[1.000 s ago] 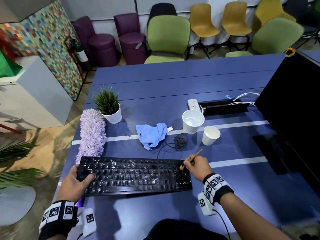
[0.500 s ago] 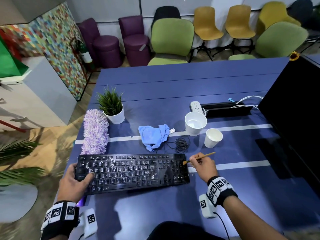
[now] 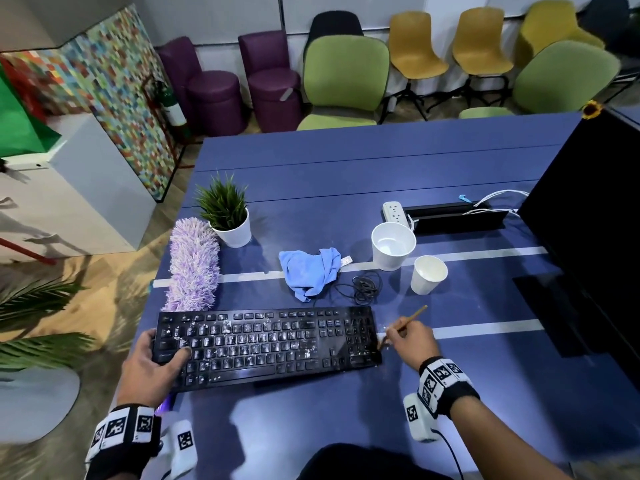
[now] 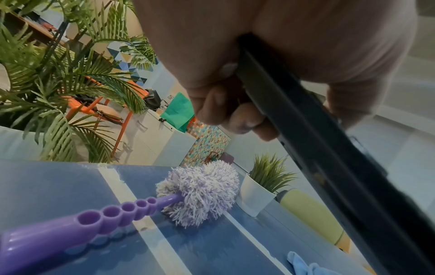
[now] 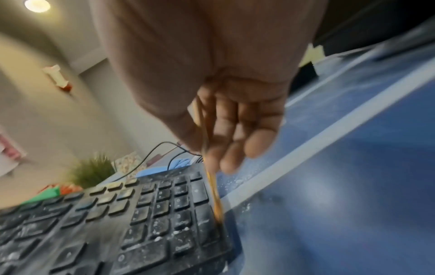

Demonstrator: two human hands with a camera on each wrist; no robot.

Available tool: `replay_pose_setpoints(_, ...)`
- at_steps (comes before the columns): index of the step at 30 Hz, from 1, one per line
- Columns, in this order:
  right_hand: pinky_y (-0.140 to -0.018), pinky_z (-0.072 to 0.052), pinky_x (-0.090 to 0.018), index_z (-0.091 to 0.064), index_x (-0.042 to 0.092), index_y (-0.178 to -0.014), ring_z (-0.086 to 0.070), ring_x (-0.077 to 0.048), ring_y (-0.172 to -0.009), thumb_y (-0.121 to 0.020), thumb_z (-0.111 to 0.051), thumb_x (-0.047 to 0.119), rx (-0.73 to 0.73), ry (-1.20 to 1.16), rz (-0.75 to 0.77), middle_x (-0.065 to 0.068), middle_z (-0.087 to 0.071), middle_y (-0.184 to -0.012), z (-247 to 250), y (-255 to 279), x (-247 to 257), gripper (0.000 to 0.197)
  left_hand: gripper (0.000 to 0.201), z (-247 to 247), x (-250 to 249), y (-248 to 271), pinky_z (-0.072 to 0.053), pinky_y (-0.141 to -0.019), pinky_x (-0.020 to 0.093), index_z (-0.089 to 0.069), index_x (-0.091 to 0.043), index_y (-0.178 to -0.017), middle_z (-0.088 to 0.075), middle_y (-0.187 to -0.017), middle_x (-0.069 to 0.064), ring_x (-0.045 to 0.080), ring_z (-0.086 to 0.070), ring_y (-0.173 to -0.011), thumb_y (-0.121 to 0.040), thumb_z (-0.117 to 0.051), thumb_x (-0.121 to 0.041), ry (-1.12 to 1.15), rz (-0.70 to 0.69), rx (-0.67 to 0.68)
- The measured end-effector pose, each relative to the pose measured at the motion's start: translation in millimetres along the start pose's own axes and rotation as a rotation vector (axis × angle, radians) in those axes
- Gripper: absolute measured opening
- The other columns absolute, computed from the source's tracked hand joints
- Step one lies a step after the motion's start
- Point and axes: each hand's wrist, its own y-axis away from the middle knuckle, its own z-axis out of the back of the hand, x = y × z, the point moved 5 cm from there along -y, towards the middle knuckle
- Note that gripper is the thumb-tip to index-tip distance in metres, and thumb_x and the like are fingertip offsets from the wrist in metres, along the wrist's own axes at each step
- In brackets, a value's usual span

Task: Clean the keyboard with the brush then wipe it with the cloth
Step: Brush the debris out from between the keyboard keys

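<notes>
A black keyboard (image 3: pixel 266 344) speckled with white crumbs lies across the near part of a blue table (image 3: pixel 346 174). The left hand (image 3: pixel 152 368) grips the keyboard's left end, thumb on the keys and fingers curled underneath, with that end lifted a little off the table. The right hand (image 3: pixel 412 341) pinches a thin wooden-handled brush (image 3: pixel 403 325) (its handle points up and to the far right), the bristle tip touching the keyboard's right edge beside the number pad; white crumbs lie on the table just beside it. Beyond the keyboard, near the middle, a crumpled blue cloth (image 3: pixel 311 271) rests on a white tape line, next to a coil of black cable (image 3: pixel 365 287). To the right stand two white paper cups: the larger cup (image 3: pixel 393 245) shows only a bare white bottom, and the smaller cup (image 3: pixel 427 275), nearer and further right, looks hollow too. At far left sit a fluffy purple duster (image 3: pixel 192 265) and a small potted plant (image 3: pixel 227 216) in a white pot.
</notes>
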Motion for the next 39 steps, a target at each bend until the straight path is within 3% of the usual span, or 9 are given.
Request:
replay_pose_setpoints(4,-0.068,-0.05,-0.029,-0.065,0.014,-0.069,-0.067,-0.024,-0.075,-0.088,-0.058,0.027,0.041,0.026,0.021,-0.002,-0.071,-0.068,-2.3,0.4,-3.3,0.024,0.041,-0.8,0.9,-0.8,-0.044,-0.082,0.034,-0.055,-0.014,-0.108,-0.071,-0.095,0.016,0.024,-0.063,-0.084,-0.073,-0.078,-0.01,-0.019,-0.019,-0.029)
replay_pose_setpoints(9,-0.069,-0.043,-0.022,-0.067,0.015,-0.077,-0.062,-0.019,-0.075,-0.089,-0.063,0.025,-0.032,-0.038,0.016,-0.001,-0.069,-0.074,0.3,5.6,4.3,0.016,0.051,0.8,-3.4,1.1,-0.046,-0.082,0.036,-0.055,-0.017,-0.106,-0.07,-0.09,0.011,0.024,-0.064,-0.085,-0.061,-0.074,-0.032,-0.002,-0.016,-0.024)
replay_pose_setpoints(13,-0.08,-0.057,-0.036,-0.065,0.018,-0.07,-0.071,-0.019,-0.074,-0.086,-0.066,0.023,0.124,-0.065,0.043,-0.001,-0.074,-0.069,-18.6,9.7,5.5,0.017,0.053,1.0,-1.5,0.5,-0.049,-0.083,0.04,-0.055,-0.021,-0.104,-0.07,-0.09,0.012,0.027,-0.066,-0.085,-0.055,-0.067,-0.038,-0.01,-0.005,-0.033)
replay_pose_setpoints(19,-0.072,-0.055,-0.027,-0.068,0.017,-0.069,-0.068,-0.01,-0.061,-0.09,-0.063,0.029,0.01,-0.109,0.074,0.004,-0.071,-0.06,-4.7,10.2,21.1,0.024,0.053,-0.6,-10.6,3.3,-0.045,-0.079,0.034,-0.056,-0.016,-0.105,-0.067,-0.086,0.009,0.023,-0.062,-0.081,-0.057,-0.067,-0.035,0.017,-0.014,-0.037)
replay_pose_setpoints(24,-0.059,-0.056,-0.028,-0.066,0.004,-0.076,-0.064,-0.014,-0.051,-0.09,-0.067,0.022,0.142,-0.295,0.103,-0.008,-0.074,-0.069,-23.0,20.6,41.0,0.023,0.047,-6.3,-13.8,-0.5,-0.046,-0.08,0.036,-0.055,-0.013,-0.108,-0.069,-0.092,0.012,0.024,-0.062,-0.081,-0.069,-0.078,-0.02,0.029,-0.008,-0.008)
replay_pose_setpoints(27,-0.065,-0.056,-0.035,-0.062,0.011,-0.069,-0.066,-0.019,-0.06,-0.089,-0.065,0.029,0.078,-0.139,0.077,-0.007,-0.072,-0.067,-28.5,15.9,35.1,0.027,0.057,-7.4,-12.8,-4.1,-0.051,-0.084,0.04,-0.053,-0.018,-0.109,-0.069,-0.09,0.008,0.024,-0.065,-0.083,-0.057,-0.069,-0.037,0.035,-0.006,-0.004)
replay_pose_setpoints(30,-0.07,-0.049,-0.03,-0.056,0.016,-0.064,-0.065,-0.027,-0.079,-0.09,-0.06,0.037,-0.072,0.137,0.044,-0.009,-0.071,-0.076,-11.6,10.2,26.7,0.033,0.052,-8.2,-11.0,-4.9,-0.05,-0.082,0.038,-0.053,-0.018,-0.108,-0.069,-0.091,0.011,0.024,-0.065,-0.082,-0.062,-0.077,-0.029,0.027,-0.002,-0.008)
replay_pose_setpoints(34,-0.069,-0.058,-0.036,-0.065,0.016,-0.067,-0.068,-0.018,-0.059,-0.087,-0.066,0.033,0.044,-0.101,0.088,0.0,-0.071,-0.061,-7.1,5.1,23.2,0.027,0.048,-8.1,-4.3,-5.9,-0.055,-0.079,0.046,-0.051,-0.028,-0.101,-0.07,-0.09,0.008,0.026,-0.067,-0.081,-0.059,-0.073,-0.038,0.007,0.027,-0.016)
replay_pose_setpoints(39,-0.075,-0.054,-0.032,-0.061,0.027,-0.065,-0.067,-0.019,-0.074,-0.087,-0.066,0.038,-0.043,-0.098,0.123,0.004,-0.07,-0.065,1.1,-5.1,13.6,0.025,0.048,-10.8,-5.5,-7.4,-0.055,-0.08,0.047,-0.051,-0.027,-0.102,-0.071,-0.092,0.008,0.026,-0.067,-0.081,-0.06,-0.073,-0.035,0.024,0.034,-0.01)
